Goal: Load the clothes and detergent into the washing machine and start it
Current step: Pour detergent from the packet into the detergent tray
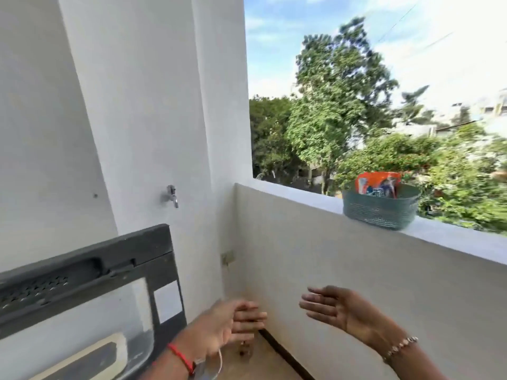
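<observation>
An orange detergent packet (377, 183) stands in a teal woven basket (380, 212) on top of the balcony parapet at the right. The washing machine's dark lid (90, 272) stands raised at the lower left, with a clear window in it. My left hand (236, 320) hovers to the right of the lid with its fingers loosely spread and nothing in it. My right hand (334, 308) is held up in front of the parapet wall, palm showing, fingers apart and empty. Both hands are well below the basket. No clothes are in view.
A metal tap (171, 196) sticks out of the white wall above the lid. The parapet ledge (452, 237) runs from centre to right, with trees beyond. A small fitting (227, 257) sits low in the wall corner. Tan floor shows below my hands.
</observation>
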`<state>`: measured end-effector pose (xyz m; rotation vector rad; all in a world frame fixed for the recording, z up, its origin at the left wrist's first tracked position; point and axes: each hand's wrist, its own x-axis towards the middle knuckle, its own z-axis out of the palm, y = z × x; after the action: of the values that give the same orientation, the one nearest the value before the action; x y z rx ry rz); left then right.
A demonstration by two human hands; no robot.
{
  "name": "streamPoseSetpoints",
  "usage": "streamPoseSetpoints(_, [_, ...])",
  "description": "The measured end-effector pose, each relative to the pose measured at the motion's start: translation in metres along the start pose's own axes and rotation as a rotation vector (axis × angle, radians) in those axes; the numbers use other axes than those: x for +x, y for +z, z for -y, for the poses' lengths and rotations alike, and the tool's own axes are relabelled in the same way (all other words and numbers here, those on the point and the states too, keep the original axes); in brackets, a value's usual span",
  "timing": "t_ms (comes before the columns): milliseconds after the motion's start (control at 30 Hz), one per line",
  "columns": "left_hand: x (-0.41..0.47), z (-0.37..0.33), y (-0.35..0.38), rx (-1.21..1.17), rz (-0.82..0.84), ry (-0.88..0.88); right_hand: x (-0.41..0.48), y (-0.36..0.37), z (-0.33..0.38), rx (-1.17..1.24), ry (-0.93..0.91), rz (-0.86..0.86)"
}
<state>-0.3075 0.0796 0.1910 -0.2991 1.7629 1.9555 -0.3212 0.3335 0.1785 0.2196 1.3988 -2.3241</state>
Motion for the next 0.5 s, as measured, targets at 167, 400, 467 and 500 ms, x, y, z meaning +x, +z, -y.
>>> streamPoseSetpoints(167, [0.068,-0.066,0.085,0.087,0.057,0.163,-0.005,-0.067,0.105,-0.05,-0.255,-0.123])
streamPoseSetpoints(400, [0.178,-0.166,0.218,0.049,0.05,0.453,0.021,-0.153,0.26,-0.19,-0.579,-0.21])
streamPoseSetpoints(467, [0.206,-0.194,0.251,0.062,0.043,0.502,0.035,-0.174,0.294,-0.239,-0.641,-0.258])
streamPoseSetpoints(500, [0.219,-0.205,0.266,0.077,0.038,0.521,0.044,-0.184,0.308,-0.269,-0.662,-0.292])
